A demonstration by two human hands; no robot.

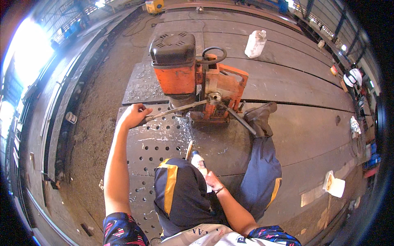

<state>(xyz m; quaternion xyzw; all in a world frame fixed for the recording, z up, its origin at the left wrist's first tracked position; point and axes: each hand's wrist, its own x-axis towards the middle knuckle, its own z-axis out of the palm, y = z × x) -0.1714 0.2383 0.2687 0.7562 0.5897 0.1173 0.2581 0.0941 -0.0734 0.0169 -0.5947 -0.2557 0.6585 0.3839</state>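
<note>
An orange magnetic drill press (174, 78) with a black motor cover stands on a steel plate (221, 143) in front of me. My left hand (135, 115) is closed around the outer end of one of its feed lever arms (176, 110). A second lever arm (240, 119) slants toward my boot. Low between my knees, my right hand (212, 180) grips a plastic bottle (199, 162) of whitish liquid, its blue top pointing at the drill's base. Beside the bottle top lies a thin light stick (189, 150). Wet streaks and shavings surround the cutter, whose tip is hidden.
Rows of drilled holes (156, 153) run through the plate at left. My boot (260, 119) rests right of the drill. A white jug (255, 44) stands farther back, and a cut-open white container (334, 184) sits at right. Metal chips (143, 84) cover the plate behind my left hand.
</note>
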